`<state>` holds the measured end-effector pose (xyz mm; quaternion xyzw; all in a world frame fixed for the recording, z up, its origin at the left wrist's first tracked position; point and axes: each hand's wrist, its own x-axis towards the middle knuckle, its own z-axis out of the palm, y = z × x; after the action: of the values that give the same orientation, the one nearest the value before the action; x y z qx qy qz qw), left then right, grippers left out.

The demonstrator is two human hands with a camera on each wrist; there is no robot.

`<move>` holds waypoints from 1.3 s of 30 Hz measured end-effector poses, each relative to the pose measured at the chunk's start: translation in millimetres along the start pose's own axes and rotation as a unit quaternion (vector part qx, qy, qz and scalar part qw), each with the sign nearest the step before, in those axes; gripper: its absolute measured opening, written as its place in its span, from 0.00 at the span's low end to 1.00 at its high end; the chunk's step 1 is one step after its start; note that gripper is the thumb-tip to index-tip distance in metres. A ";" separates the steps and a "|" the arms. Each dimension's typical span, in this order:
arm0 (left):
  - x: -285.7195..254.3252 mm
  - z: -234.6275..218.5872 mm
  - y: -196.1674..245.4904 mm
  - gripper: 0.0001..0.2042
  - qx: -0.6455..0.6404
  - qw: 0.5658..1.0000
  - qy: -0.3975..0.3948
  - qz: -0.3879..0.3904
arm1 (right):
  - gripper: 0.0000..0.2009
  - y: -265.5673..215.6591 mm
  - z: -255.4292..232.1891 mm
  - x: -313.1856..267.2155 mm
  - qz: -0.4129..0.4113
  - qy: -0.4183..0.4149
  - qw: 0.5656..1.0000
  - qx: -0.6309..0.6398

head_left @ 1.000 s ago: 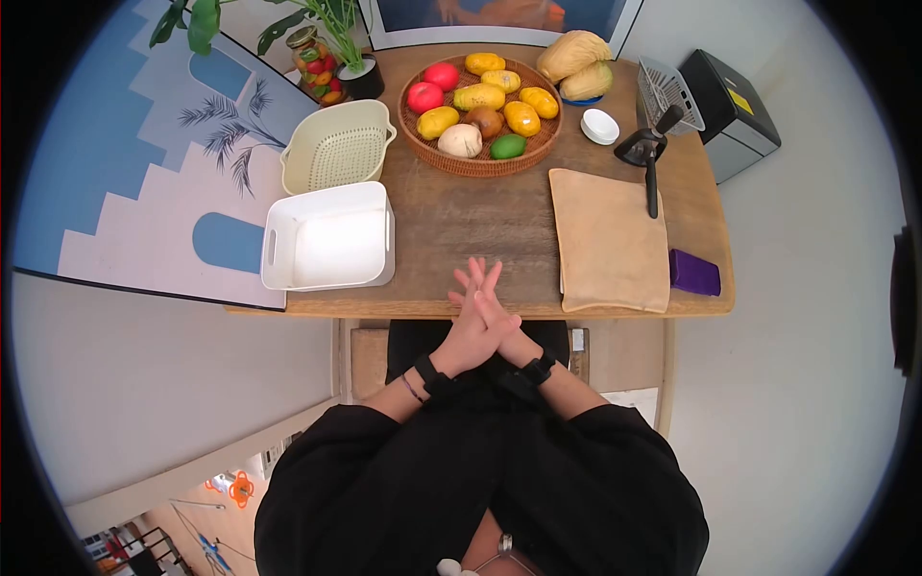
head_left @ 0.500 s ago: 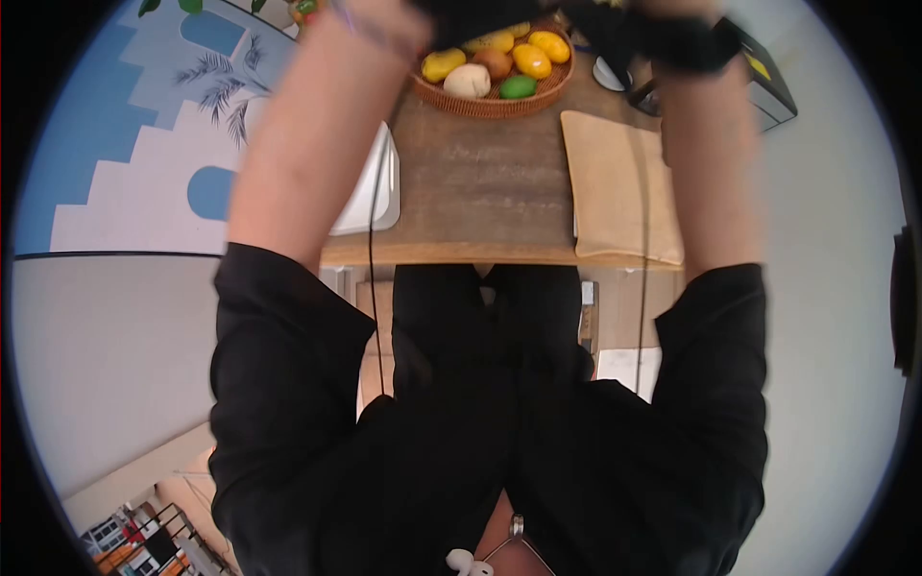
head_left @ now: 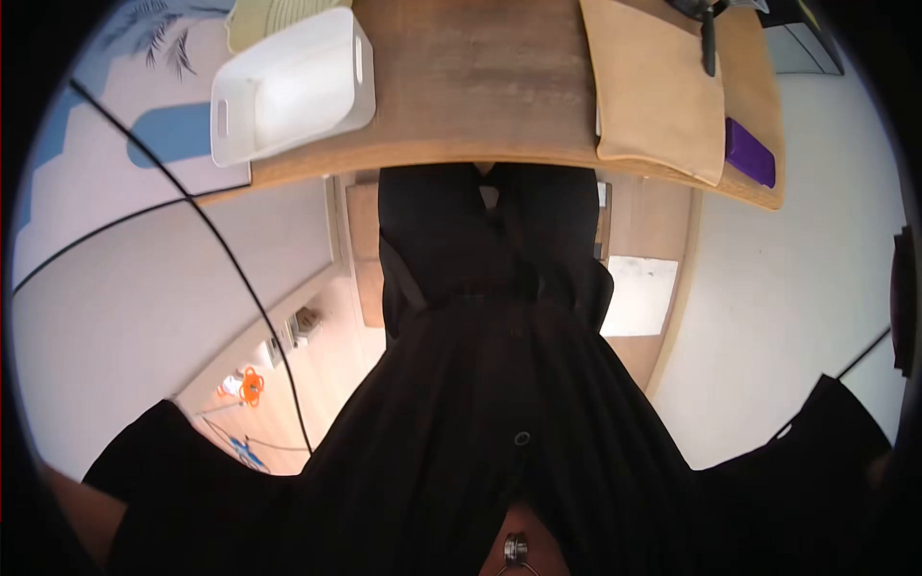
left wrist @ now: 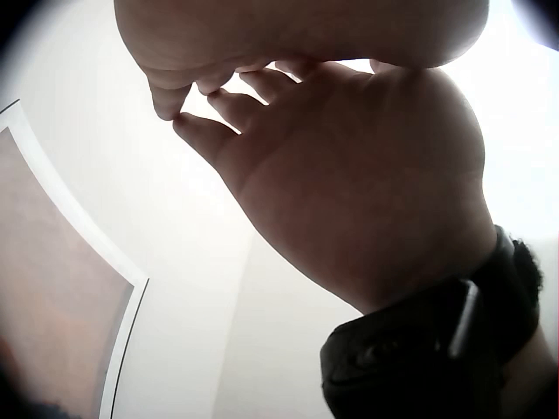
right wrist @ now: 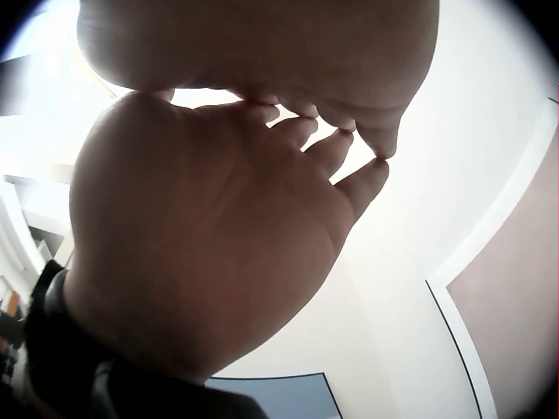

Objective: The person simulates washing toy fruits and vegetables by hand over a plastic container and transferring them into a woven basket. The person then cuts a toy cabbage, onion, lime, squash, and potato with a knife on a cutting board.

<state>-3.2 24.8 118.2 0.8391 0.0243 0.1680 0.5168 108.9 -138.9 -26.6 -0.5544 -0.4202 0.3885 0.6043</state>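
Observation:
Both hands are out of the head view, where the black sleeves spread to the lower left and lower right. In the left wrist view my left hand (left wrist: pixel 297 30) fills the top, and my right hand (left wrist: pixel 367 166) faces it from below. The fingertips of the two hands meet, with light showing between the fingers. A black wrist camera on a strap (left wrist: pixel 419 349) sits on the right wrist. From the other side, the right wrist view gives the same pairing. No object shows between the palms.
A wooden table (head_left: pixel 471 86) spans the top of the head view. On it stand a white bin (head_left: pixel 298 125), a pale green basket (head_left: pixel 274 19), a folded tan cloth (head_left: pixel 663 86), a black-handled tool (head_left: pixel 709 48) and a purple item (head_left: pixel 749 152). A black cable (head_left: pixel 230 254) hangs at left.
A second ago the hands were clasped with fingers interlaced at the table edge. They rose past the fruit basket and left the head view; the head view has tilted down toward the body.

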 end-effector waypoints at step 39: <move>-83.0 33.1 -50.9 0.23 0.305 0.944 0.018 0.128 | 0.32 28.4 30.5 23.4 -0.260 -0.117 0.922 -0.261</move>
<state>-64.6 2.2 38.8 0.9494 -0.0236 0.2325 0.2099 88.3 -104.2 -52.1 -0.5141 -0.7037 0.1563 0.4650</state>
